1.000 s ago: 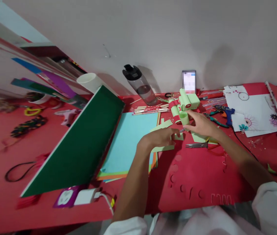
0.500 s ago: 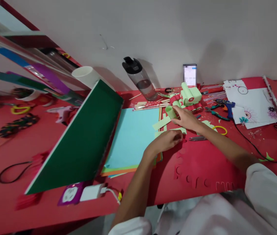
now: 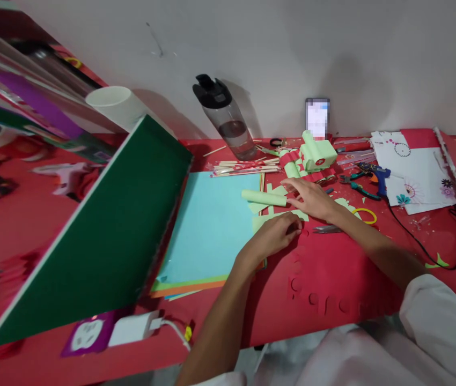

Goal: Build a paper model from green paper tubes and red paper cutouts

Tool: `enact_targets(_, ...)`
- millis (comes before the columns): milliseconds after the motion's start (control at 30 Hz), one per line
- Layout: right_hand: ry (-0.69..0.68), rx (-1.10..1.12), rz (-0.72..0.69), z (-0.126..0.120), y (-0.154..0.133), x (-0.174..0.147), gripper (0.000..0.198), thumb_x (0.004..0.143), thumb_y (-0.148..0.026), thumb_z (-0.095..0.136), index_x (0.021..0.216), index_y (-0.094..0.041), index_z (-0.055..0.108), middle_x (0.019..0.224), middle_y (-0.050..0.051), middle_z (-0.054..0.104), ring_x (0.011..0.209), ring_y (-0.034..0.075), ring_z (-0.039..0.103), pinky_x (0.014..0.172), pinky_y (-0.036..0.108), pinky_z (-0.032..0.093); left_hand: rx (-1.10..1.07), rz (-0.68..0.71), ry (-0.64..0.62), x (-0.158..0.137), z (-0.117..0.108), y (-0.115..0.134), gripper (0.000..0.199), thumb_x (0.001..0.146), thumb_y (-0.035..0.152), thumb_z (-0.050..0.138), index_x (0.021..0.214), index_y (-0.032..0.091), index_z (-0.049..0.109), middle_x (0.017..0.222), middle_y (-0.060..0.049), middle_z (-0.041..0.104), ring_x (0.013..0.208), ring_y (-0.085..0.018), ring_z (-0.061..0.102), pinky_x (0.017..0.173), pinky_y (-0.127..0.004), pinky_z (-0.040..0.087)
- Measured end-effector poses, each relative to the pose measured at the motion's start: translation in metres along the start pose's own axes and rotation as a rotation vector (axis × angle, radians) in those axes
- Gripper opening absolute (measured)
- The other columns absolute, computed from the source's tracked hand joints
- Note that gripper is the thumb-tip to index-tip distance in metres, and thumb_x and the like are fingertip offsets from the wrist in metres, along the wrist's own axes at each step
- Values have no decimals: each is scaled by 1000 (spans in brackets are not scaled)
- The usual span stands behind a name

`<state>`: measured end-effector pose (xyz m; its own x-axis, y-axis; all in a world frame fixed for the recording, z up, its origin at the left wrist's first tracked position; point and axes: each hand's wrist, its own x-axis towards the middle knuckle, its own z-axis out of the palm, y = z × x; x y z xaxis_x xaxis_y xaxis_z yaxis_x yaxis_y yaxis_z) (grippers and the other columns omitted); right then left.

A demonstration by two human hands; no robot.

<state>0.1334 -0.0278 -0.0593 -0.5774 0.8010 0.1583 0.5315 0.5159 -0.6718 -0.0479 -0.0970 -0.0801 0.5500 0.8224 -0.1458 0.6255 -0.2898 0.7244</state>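
Note:
A light green paper roll (image 3: 265, 198) lies on its side across the right edge of the blue paper stack (image 3: 212, 225), among pale green paper scraps (image 3: 276, 190). My right hand (image 3: 310, 198) is just to its right, fingers spread and apart, fingertips close to the roll's end. Nearer to me, my left hand (image 3: 278, 233) rests low over the scraps and the red sheet (image 3: 332, 262), its fingers curled inward; what they hold, if anything, is hidden. Behind my right hand stands a green and red paper model (image 3: 318, 155), in front of a phone (image 3: 317, 117).
A green board (image 3: 103, 230) leans at the left. Behind are a water bottle (image 3: 228, 120) and wooden sticks (image 3: 244, 167). Scissors with a yellow handle (image 3: 365, 216), pliers (image 3: 360, 187) and a blue glue gun (image 3: 381, 179) lie at the right, its cord trailing.
The green paper roll stood upright in my right hand; now it lies on its side, let go, and the right-hand fingers have spread. My left hand stays curled. The view has shifted.

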Motion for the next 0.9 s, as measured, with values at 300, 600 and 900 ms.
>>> enact_targets(300,-366,-158,-79,-36,-7,-39,19,103,-23,62,121,-21,67,113,10,75,104,25,68,86,34,48,-3,1,13,-4,1,-5,17,97,24,61,114,21,64,109,-8,73,94,-24,68,83,-34,50)
enact_targets(600,-557,-320,3,-52,17,-93,33,99,-39,71,126,-21,65,126,12,69,114,28,63,96,39,48,-19,-64,35,-7,6,1,17,96,23,61,113,24,56,105,-4,69,88,-22,66,76,-33,48)
enact_targets(900,-437,-592,10,-46,25,-118,18,102,-30,61,116,-20,62,113,10,69,98,26,64,84,37,43,128,-74,-11,-13,11,11,8,101,19,45,101,24,52,103,-5,62,88,-23,64,79,-35,48)
